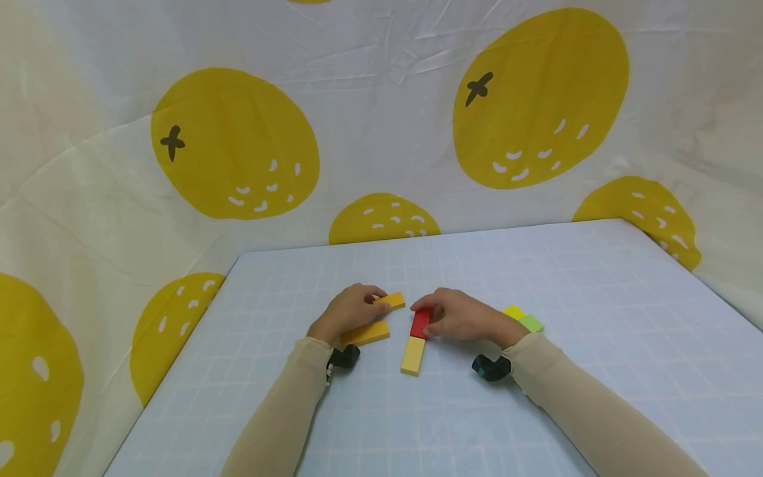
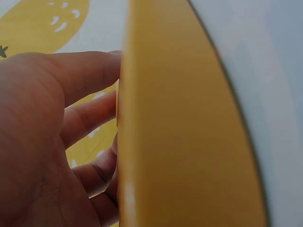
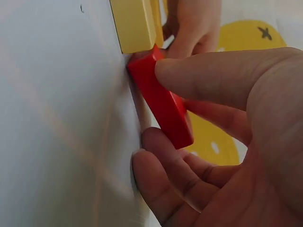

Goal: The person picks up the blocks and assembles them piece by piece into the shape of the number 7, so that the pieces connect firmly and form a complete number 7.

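Note:
My left hand (image 1: 350, 309) pinches an orange block (image 1: 391, 301) between thumb and fingers. A second orange block (image 1: 365, 333) lies nearer, beside that wrist; in the left wrist view this block (image 2: 184, 123) looms large and hides most of the pinched one. With thumb and fingers my right hand (image 1: 461, 316) holds a red block (image 1: 420, 323). Seen from the right wrist, the red block (image 3: 163, 101) is tilted, one end low by the end of a pale yellow block (image 3: 134, 26). That pale yellow block (image 1: 412, 356) lies flat on the table, lengthwise toward me.
Behind my right wrist lie a bright yellow block (image 1: 513, 311) and a green block (image 1: 532, 323). The table (image 1: 381, 424) wears a pale blue checked cover. A white sheet (image 1: 381, 132) with large yellow fruit prints hangs at the back and left.

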The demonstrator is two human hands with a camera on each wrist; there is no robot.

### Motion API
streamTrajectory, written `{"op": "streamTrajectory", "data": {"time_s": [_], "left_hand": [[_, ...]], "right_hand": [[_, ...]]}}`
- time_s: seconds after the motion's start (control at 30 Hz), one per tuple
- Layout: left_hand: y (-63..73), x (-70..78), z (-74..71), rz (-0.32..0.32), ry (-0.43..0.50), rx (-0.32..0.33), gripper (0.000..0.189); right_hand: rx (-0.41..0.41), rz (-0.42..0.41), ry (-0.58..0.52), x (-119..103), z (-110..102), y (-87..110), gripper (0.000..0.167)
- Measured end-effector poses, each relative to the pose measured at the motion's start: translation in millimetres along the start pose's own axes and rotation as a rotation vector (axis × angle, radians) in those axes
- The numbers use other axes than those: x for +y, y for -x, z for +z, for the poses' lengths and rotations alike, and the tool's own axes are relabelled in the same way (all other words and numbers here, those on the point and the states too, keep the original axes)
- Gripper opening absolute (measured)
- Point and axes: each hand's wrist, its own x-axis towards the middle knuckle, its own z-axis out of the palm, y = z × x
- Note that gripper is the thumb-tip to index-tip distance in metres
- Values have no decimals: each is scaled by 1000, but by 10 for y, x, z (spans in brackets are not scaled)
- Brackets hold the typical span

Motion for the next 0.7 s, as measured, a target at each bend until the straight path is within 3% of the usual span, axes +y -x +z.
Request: {"op": "streamTrajectory", "data": {"time_s": [0.3,0.7], "left_hand": [[-3,-4,8,6,1,0,39],[20,5,-14,28,0,9,39]], "right_hand": [[-26,-56,105,-43,-5,11,39],[-53,-64,139,-79,2,38,37]]}}
